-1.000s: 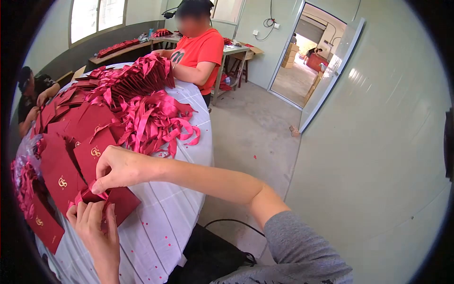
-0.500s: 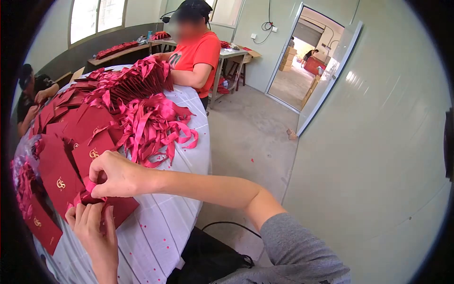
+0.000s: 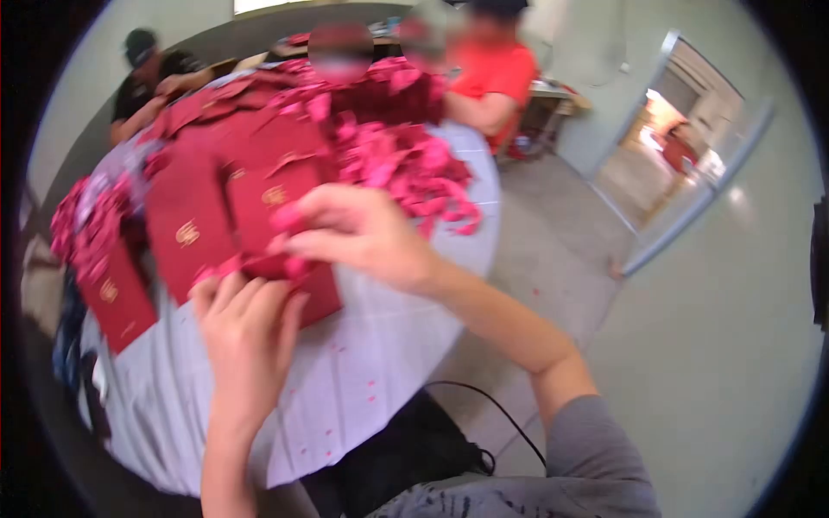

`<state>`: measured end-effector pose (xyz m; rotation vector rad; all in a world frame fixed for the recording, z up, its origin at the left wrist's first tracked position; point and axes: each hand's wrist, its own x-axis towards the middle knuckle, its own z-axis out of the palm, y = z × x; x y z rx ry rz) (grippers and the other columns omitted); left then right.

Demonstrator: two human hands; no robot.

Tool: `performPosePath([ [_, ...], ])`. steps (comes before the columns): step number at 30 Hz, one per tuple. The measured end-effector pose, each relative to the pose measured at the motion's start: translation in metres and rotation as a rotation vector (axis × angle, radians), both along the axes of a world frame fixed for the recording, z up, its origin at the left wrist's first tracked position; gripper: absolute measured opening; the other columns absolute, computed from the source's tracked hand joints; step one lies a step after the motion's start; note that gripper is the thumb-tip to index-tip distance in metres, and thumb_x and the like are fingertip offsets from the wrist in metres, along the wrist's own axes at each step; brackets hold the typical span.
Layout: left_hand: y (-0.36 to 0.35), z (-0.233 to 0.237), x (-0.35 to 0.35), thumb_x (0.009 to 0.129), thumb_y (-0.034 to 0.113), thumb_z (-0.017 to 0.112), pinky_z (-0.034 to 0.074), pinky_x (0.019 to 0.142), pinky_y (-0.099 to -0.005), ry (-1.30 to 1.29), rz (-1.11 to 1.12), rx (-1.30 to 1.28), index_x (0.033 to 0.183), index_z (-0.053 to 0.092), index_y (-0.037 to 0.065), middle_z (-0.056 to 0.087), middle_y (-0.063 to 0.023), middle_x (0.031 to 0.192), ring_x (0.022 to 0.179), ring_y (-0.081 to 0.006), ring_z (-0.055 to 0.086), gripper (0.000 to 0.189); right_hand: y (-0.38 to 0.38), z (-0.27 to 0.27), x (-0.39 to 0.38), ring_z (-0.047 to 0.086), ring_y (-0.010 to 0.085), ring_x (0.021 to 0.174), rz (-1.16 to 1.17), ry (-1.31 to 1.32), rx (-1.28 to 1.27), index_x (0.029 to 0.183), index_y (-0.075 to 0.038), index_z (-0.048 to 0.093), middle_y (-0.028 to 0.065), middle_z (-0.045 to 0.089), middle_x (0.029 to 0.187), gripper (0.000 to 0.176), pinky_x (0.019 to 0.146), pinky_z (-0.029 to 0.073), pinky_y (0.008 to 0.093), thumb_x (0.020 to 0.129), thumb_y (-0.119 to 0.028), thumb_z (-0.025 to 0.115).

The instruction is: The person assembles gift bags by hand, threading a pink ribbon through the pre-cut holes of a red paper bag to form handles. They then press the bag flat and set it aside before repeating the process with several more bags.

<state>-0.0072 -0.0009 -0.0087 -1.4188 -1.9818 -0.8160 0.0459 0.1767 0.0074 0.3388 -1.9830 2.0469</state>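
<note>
White tablecloth (image 3: 384, 332), dotted with small pink specks (image 3: 371, 385), gives room between the hands and the table's curved right edge, with grey floor (image 3: 548, 233) beyond. The red packet (image 3: 321, 298) lies at the near side, the left hand (image 3: 246, 319) closed on its edge, the right hand (image 3: 367, 233) pinching a pink ribbon (image 3: 287, 217) above it. Farther left, pink strips (image 3: 95, 216) bunch against clear plastic (image 3: 123, 173), whose contents are too blurred to tell.
</note>
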Motion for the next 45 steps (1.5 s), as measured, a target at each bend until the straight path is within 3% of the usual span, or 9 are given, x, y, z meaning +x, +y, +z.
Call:
performPosePath([
  [7,0.000,-0.004,-0.005,0.074,0.010,0.069,0.034,0.075,-0.0356,-0.004,-0.005,0.025,0.076,0.061,0.007,0.056,-0.0029,0.065,0.067,-0.0200,0.052,0.009,-0.002,-0.002,-0.001,0.061,0.0145,0.096,-0.017,-0.004,0.117,0.111,0.003,0.054,0.0103,0.064,0.102,0.025,0.088,0.047,0.0273,0.086,0.000,0.059],
  [10,-0.001,-0.005,-0.006,0.073,0.012,0.069,0.034,0.075,-0.0354,0.005,-0.010,0.029,0.074,0.060,0.007,0.056,-0.0026,0.065,0.067,-0.0198,0.052,0.010,-0.008,-0.003,-0.002,0.063,0.0152,0.091,-0.131,-0.007,0.183,0.104,0.004,0.057,0.0092,0.065,0.096,0.020,0.084,0.050,0.0272,0.085,0.003,0.060],
  [11,-0.001,-0.005,-0.007,0.072,0.012,0.070,0.034,0.074,-0.0353,0.008,-0.013,0.042,0.073,0.060,0.008,0.057,-0.0026,0.065,0.067,-0.0197,0.052,0.011,-0.012,-0.008,-0.005,0.060,0.0078,0.082,-0.149,0.062,0.011,0.095,0.003,0.062,0.0036,0.065,0.086,0.013,0.076,0.049,0.0226,0.083,0.000,0.065],
  [20,-0.002,-0.004,-0.012,0.072,0.015,0.070,0.037,0.079,-0.0351,-0.012,0.031,0.039,0.074,0.061,0.007,0.061,-0.0049,0.070,0.071,-0.0218,0.055,0.012,-0.034,-0.030,-0.020,0.060,0.0068,0.077,-0.445,0.300,0.024,0.096,0.002,0.055,0.0035,0.063,0.085,0.008,0.068,0.049,0.0207,0.089,0.003,0.056],
  [25,-0.023,0.013,-0.030,0.077,0.001,0.063,0.044,0.081,-0.0333,-0.487,-0.207,0.352,0.105,0.059,0.003,0.061,-0.0104,0.097,0.084,-0.0245,0.058,0.028,-0.028,-0.011,-0.025,0.058,0.0065,0.074,-0.477,0.337,0.024,0.097,0.003,0.055,0.0036,0.062,0.084,0.008,0.066,0.048,0.0206,0.089,0.002,0.055],
  [27,-0.036,0.013,-0.042,0.080,0.007,0.066,0.046,0.080,-0.0312,-0.284,-0.040,0.408,0.113,0.054,0.001,0.057,-0.0102,0.105,0.088,-0.0204,0.057,0.035,-0.021,-0.009,-0.024,0.060,0.0096,0.075,-0.483,0.304,0.057,0.097,0.003,0.057,0.0077,0.064,0.086,0.009,0.071,0.048,0.0217,0.090,-0.001,0.056],
  [33,-0.053,-0.016,-0.042,0.086,0.040,0.064,0.046,0.073,-0.0252,-1.420,-0.141,0.303,0.107,0.057,0.003,0.062,-0.0053,0.094,0.088,-0.0109,0.058,0.044,-0.015,-0.026,-0.031,0.060,0.0093,0.076,-0.403,0.252,0.034,0.097,0.003,0.057,0.0069,0.065,0.086,0.009,0.072,0.049,0.0216,0.089,0.000,0.058],
  [40,-0.037,-0.021,-0.045,0.083,0.028,0.069,0.052,0.074,-0.0269,-1.709,-0.295,0.359,0.105,0.062,0.001,0.066,-0.0082,0.093,0.081,-0.0116,0.064,0.035,-0.028,-0.043,-0.041,0.057,0.0058,0.072,-0.413,0.228,0.065,0.092,0.002,0.057,0.0025,0.062,0.081,0.005,0.065,0.047,0.0200,0.088,0.001,0.057],
  [45,-0.036,-0.039,-0.043,0.084,0.017,0.068,0.054,0.073,-0.0264,-1.647,-0.306,0.431,0.104,0.061,0.000,0.066,-0.0082,0.091,0.080,-0.0120,0.064,0.027,-0.030,-0.061,-0.051,0.056,0.0049,0.070,-0.471,0.205,0.079,0.091,0.002,0.056,0.0016,0.061,0.078,0.004,0.063,0.045,0.0190,0.087,0.001,0.057],
])
